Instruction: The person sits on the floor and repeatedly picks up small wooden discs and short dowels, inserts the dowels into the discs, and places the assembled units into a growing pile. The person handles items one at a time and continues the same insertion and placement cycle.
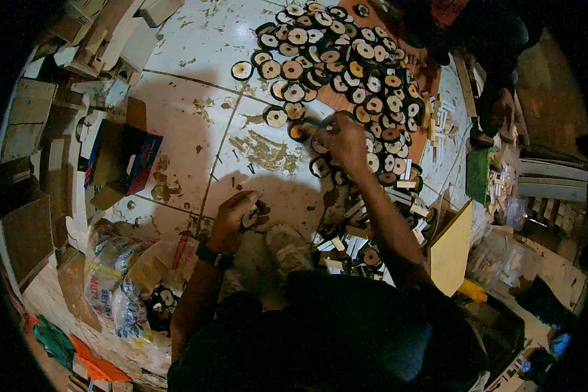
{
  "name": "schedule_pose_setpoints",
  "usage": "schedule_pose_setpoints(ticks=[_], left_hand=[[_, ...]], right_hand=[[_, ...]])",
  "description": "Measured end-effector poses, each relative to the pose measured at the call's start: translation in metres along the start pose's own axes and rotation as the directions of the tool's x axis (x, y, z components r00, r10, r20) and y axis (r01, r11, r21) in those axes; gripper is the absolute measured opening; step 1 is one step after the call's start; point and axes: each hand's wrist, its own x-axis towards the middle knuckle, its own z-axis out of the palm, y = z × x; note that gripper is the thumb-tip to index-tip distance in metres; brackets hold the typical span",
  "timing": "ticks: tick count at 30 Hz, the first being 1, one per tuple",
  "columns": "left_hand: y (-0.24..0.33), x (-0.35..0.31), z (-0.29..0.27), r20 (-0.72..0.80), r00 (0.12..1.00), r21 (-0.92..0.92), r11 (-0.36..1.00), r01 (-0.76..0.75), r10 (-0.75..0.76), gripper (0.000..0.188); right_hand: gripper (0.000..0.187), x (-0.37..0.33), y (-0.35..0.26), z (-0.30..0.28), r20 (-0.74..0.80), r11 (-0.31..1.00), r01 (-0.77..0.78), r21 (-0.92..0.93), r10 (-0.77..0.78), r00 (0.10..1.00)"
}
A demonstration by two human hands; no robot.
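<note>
We see the round dark-rimmed wooden disc with a pale centre (298,130) at the near edge of the big heap of similar wooden discs (346,59), lying on the stained pale tiled floor (189,98), and our right hand (343,140) reaches out to it, fingers curled together on or at the disc's edge; whether they truly clamp it we cannot tell. Nearer to us than the heap, our left hand (234,215), a dark watch on its wrist, is closed around a small dark round piece (249,217) just above the floor. To the right of the heap lie short pale wooden sticks (441,117), and nearer us a flat yellowish wooden board (452,248). Left of the heap sits an open dark cardboard box (121,157), and nearer us crumpled plastic bags (121,274).
</note>
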Motion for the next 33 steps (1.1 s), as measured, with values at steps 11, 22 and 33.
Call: schedule_pose_setpoints(ticks=[11,22,33], left_hand=[[-0.008,0.005,-0.020,0.004,1.000,0.001,1.000,0.025,-0.025,0.036],[0.003,-0.002,-0.007,-0.201,0.975,0.183,0.981,-0.058,0.095,0.042],[-0.016,0.008,-0.017,-0.065,0.920,0.547,0.785,-0.291,0.387,0.030]], right_hand=[[0.037,-0.109,-0.068,0.019,0.504,0.544,-0.404,0.735,-0.041,0.862],[0.024,-0.087,-0.079,0.020,0.300,0.760,-0.094,0.643,-0.137,0.944],[0.013,-0.098,-0.078,0.056,-0.081,0.819,0.452,0.353,-0.454,0.887]])
